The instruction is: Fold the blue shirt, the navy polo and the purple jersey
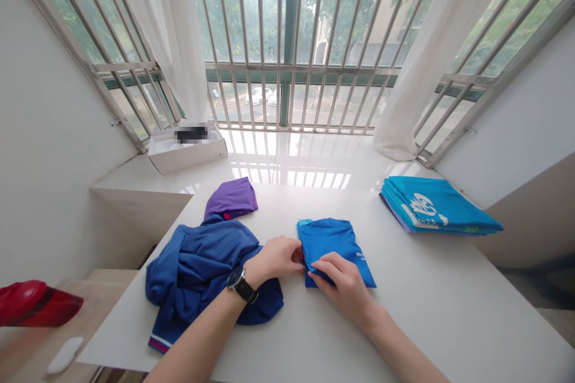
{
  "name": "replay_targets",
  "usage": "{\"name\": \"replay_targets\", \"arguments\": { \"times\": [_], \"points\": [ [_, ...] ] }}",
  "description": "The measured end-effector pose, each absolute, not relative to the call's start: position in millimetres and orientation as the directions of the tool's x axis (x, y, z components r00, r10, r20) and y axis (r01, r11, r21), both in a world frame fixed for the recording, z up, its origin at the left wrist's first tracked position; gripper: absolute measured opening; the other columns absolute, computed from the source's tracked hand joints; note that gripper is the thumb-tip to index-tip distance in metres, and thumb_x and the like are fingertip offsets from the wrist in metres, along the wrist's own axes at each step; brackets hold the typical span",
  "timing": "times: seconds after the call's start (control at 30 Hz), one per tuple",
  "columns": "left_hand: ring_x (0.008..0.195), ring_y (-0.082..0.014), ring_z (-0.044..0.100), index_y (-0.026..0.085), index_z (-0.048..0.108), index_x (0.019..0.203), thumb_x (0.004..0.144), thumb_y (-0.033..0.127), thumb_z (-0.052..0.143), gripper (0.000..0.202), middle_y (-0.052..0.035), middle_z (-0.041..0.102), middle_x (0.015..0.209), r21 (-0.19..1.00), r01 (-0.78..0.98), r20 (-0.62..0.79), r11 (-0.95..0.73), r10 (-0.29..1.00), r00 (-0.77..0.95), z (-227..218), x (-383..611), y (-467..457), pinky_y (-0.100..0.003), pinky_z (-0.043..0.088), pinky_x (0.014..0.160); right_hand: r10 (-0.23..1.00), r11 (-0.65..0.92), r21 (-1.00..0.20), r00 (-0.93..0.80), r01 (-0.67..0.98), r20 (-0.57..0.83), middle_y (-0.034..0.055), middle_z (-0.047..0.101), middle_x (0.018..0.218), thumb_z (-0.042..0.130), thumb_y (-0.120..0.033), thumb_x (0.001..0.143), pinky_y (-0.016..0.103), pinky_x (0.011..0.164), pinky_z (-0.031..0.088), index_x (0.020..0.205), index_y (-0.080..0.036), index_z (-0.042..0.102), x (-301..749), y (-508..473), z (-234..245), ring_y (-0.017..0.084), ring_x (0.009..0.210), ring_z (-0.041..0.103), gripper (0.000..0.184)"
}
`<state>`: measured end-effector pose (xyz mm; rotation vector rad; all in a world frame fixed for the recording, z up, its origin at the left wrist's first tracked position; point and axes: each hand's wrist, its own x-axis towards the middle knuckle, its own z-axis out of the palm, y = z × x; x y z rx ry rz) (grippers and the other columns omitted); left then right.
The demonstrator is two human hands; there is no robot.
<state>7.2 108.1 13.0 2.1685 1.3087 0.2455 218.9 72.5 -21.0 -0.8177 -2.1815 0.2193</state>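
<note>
A folded light blue shirt (332, 239) lies on the white table (440, 305) in front of me. My left hand (278, 257), with a black watch on the wrist, pinches the shirt's left edge. My right hand (344, 284) rests on the shirt's near edge with its fingers curled onto the cloth. Just left of my left hand lies a crumpled dark blue shirt (202, 269), and a purple garment (232, 197) sits behind it.
A stack of folded light blue shirts (438, 206) sits at the table's far right. A white box (186, 146) stands on the window sill at the left. A red object (36, 302) and a small white object (65, 354) lie at the lower left, beside the table.
</note>
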Motion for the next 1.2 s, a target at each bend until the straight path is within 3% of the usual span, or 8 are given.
{"name": "replay_targets", "arguments": {
  "times": [0.33,0.5,0.63,0.77,0.93,1.0,1.07,1.2],
  "points": [
    [0.068,-0.0159,0.063,0.020,0.067,0.078,0.073,0.027,0.068,0.009,0.0005,0.070,0.075,0.548,0.742,-0.132,-0.386,0.836,0.533,13.9,2.1,110.2,-0.022,0.040,0.059,0.653,0.756,-0.398,-0.571,0.519,0.497,0.0052,0.067,0.086,0.057,-0.025,0.094,0.029,0.066,0.052,0.093,-0.022,0.066,212.6,72.3,-24.5,0.018,0.076,0.063,0.010],
    [0.073,-0.0149,0.061,0.022,0.065,0.093,0.087,0.024,0.053,0.014,-0.0007,0.068,0.080,0.592,0.700,0.135,-0.400,0.905,0.403,25.6,-0.5,113.2,-0.025,0.047,0.070,0.672,0.740,-0.370,-0.598,0.562,0.437,0.0049,0.066,0.087,0.062,-0.021,0.089,0.031,0.066,0.051,0.094,-0.021,0.065,210.7,71.5,-24.7,0.019,0.077,0.061,0.006],
    [0.097,-0.0173,0.062,0.023,0.060,0.107,0.094,0.019,0.042,0.023,-0.0050,0.066,0.107,0.621,0.583,0.281,-0.524,0.843,0.459,20.2,15.8,106.7,-0.030,0.050,0.088,0.696,0.718,-0.374,-0.620,0.587,0.362,0.0062,0.068,0.095,0.069,-0.024,0.083,0.035,0.072,0.053,0.101,-0.021,0.066,210.0,66.1,-20.0,0.022,0.083,0.061,0.019],
    [0.107,-0.0201,0.058,0.024,0.060,0.113,0.094,0.015,0.044,0.026,-0.0050,0.063,0.118,0.512,0.611,0.228,-0.604,0.781,0.581,9.3,25.2,102.2,-0.036,0.048,0.097,0.709,0.681,-0.540,-0.629,0.495,0.319,0.0087,0.069,0.110,0.074,-0.033,0.078,0.038,0.084,0.055,0.112,-0.022,0.067,222.6,61.0,-4.3,0.026,0.096,0.064,0.036],
    [0.116,-0.0245,0.055,0.027,0.057,0.120,0.086,0.028,0.065,0.035,-0.0046,0.059,0.127,0.459,0.648,0.162,-0.608,0.774,0.612,7.4,19.7,103.2,-0.041,0.046,0.101,0.820,0.480,-0.784,-0.519,0.395,0.241,0.0070,0.073,0.099,0.051,-0.040,0.095,0.032,0.079,0.059,0.102,-0.022,0.069,252.7,77.0,9.4,0.020,0.089,0.069,0.026],
    [0.119,-0.0259,0.054,0.027,0.056,0.124,0.081,0.036,0.072,0.047,-0.0056,0.057,0.132,0.476,0.629,0.140,-0.615,0.759,0.636,7.7,15.9,105.0,-0.042,0.045,0.102,0.865,0.472,-0.716,-0.426,0.514,0.264,0.0113,0.068,0.120,0.049,-0.043,0.096,0.040,0.096,0.054,0.111,-0.021,0.068,260.3,86.6,4.8,0.025,0.111,0.063,0.033],
    [0.120,-0.0275,0.054,0.027,0.056,0.127,0.076,0.045,0.077,0.057,-0.0071,0.056,0.135,0.496,0.606,0.116,-0.621,0.740,0.663,8.3,11.1,107.2,-0.044,0.044,0.103,0.879,0.466,-0.597,-0.417,0.653,0.230,0.0138,0.050,0.147,0.052,-0.048,0.093,0.050,0.112,0.039,0.132,-0.020,0.060,263.5,93.1,-3.8,0.031,0.137,0.043,0.048],
    [0.122,-0.0297,0.054,0.026,0.059,0.126,0.067,0.051,0.082,0.069,-0.0079,0.055,0.138,0.498,0.622,0.064,-0.604,0.741,0.669,15.9,0.3,110.6,-0.046,0.043,0.105,0.868,0.459,-0.437,-0.496,0.773,0.034,0.0112,0.025,0.162,0.049,-0.060,0.091,0.054,0.120,0.022,0.153,-0.022,0.035,261.8,95.1,-17.8,0.033,0.149,0.019,0.074]
  ]
}}
